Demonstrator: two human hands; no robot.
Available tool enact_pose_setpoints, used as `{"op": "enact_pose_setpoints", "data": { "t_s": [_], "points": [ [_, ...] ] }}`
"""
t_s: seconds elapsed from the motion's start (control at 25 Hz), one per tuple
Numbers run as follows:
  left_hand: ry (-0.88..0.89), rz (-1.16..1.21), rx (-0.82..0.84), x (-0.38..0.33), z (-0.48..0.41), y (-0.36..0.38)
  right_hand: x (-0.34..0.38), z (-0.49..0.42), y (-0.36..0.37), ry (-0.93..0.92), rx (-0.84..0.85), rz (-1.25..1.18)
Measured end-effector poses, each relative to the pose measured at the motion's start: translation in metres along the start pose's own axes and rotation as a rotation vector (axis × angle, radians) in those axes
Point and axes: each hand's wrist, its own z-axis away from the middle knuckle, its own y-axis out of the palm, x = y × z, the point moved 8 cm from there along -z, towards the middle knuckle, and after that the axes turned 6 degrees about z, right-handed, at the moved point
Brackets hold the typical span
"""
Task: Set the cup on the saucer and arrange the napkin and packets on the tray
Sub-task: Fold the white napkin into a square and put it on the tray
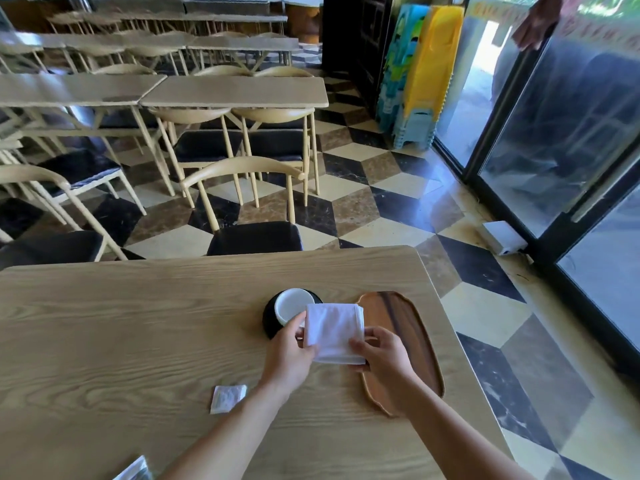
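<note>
A folded white napkin (333,330) is held above the table by both hands. My left hand (289,353) grips its left edge and my right hand (382,355) pinches its near right corner. Behind the napkin a white cup (291,304) sits on a black saucer (270,320), partly hidden by the cloth. A wooden tray (403,327) lies to the right, with my right hand over its left edge. One white packet (227,398) lies flat on the table near my left forearm. Another packet (135,471) shows at the bottom edge.
The wooden table (138,341) ends just right of the tray. A chair (254,233) is tucked in at the far side. More tables and chairs fill the room behind. Glass doors (554,150) stand to the right over a chequered floor.
</note>
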Motion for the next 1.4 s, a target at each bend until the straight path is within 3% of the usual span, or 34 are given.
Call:
{"op": "enact_pose_setpoints", "data": {
  "t_s": [0.8, 1.12, 1.4],
  "points": [
    [0.027, -0.197, 0.062, -0.008, -0.036, 0.101, -0.025, -0.041, -0.099, 0.054, -0.122, 0.173],
    [-0.074, -0.264, 0.076, 0.028, -0.069, 0.143, -0.028, -0.087, -0.116, 0.072, -0.237, 0.637],
    [0.064, -0.448, 0.023, 0.029, -0.084, 0.162, -0.041, -0.122, -0.118, 0.070, -0.243, 0.779]
  ]
}}
